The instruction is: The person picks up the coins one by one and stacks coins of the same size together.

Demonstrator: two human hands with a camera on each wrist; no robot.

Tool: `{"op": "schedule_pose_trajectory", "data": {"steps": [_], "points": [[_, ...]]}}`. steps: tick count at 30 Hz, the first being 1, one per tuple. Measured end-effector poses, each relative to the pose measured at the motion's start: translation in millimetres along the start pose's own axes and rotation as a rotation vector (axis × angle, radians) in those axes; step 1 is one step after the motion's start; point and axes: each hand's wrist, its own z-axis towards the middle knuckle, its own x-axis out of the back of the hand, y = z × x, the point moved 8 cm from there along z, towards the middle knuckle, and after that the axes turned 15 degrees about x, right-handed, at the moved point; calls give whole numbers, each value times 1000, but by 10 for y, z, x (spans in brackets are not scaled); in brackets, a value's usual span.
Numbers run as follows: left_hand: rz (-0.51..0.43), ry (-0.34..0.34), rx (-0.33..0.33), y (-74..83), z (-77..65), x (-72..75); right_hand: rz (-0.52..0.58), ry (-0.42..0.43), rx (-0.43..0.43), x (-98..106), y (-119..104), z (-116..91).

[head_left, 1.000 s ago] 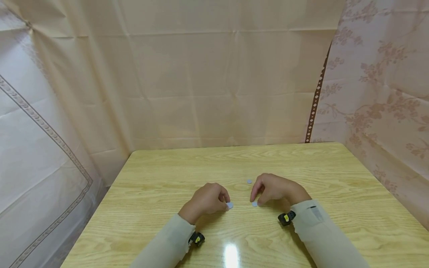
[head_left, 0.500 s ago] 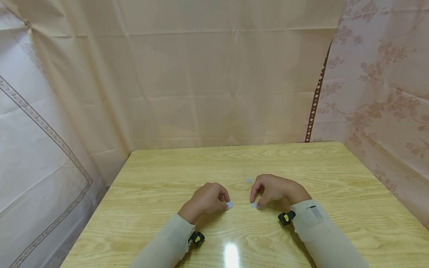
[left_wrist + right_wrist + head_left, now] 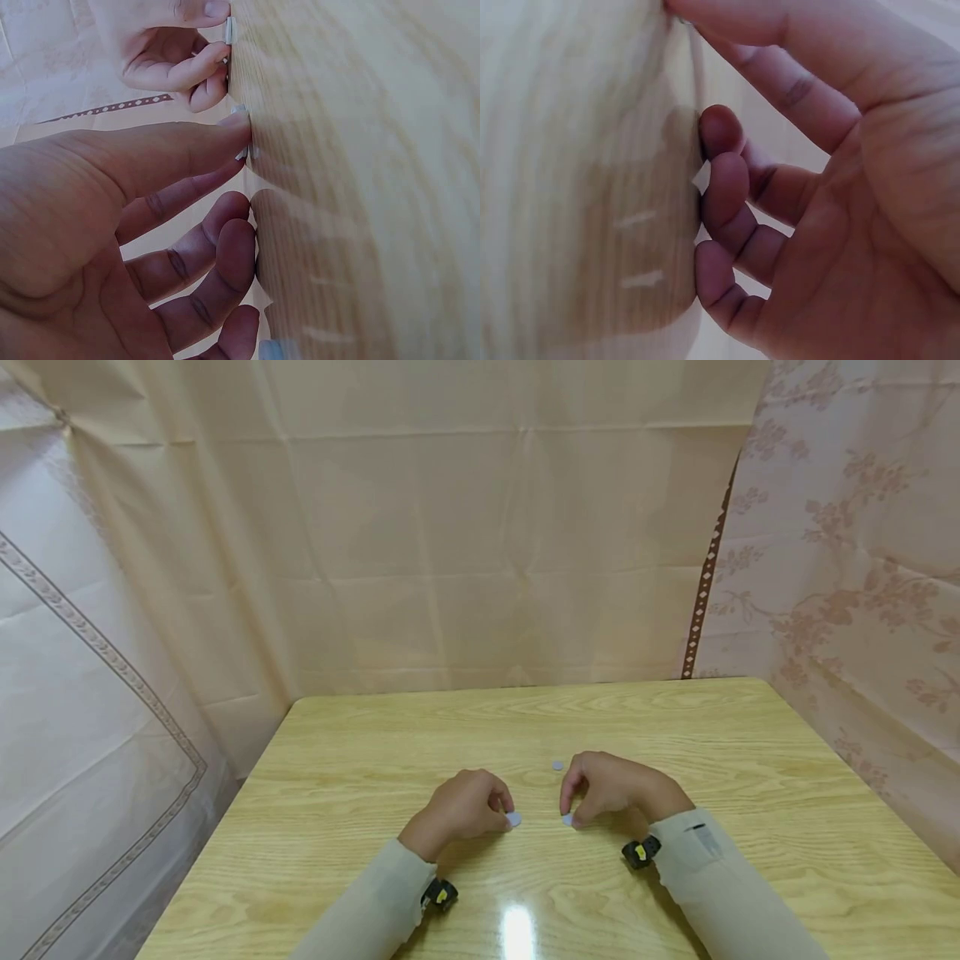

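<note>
My left hand (image 3: 467, 806) pinches a small round white disc (image 3: 513, 819) at the tabletop, between thumb and index finger. In the left wrist view, that disc (image 3: 240, 110) shows partly behind the thumb. Across a short gap, my right hand (image 3: 618, 785) holds a second white disc (image 3: 567, 820) by its edges with thumb and index finger; it appears flat on the wood. The fingers mostly hide this disc in the right wrist view. Beyond the right fingertips lies a third disc (image 3: 557, 766), untouched.
Both hands work over a wood-grain table (image 3: 375, 752). Behind it hangs a beige cloth (image 3: 480, 543), with a floral cloth (image 3: 862, 568) on the right and a pale one (image 3: 82, 718) at left. A light-blue piece (image 3: 270, 349) shows low in the left wrist view.
The disc at my right hand has shifted very slightly left and toward me, with the thumb closing in along its near edge. My left hand and the far disc stay in place.
</note>
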Motion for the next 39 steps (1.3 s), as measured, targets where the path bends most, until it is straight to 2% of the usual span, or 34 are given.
{"op": "schedule_pose_trajectory", "data": {"steps": [6,15,22,29,39], "points": [[-2,0,-6,2,8,-11,-83,45,-13,2,16,-56],[-6,-3,3,-12,-3,-6,-118,66,31,-35,-56,-133],[-14,-4,-3,-18,3,-36,-105,64,84,-76,-101,-200],[3,1,-3,8,4,-15,-113,85,81,-76,-111,-249],[-35,-13,-1,-21,6,-10,-59,88,89,-66,-143,-226]]}}
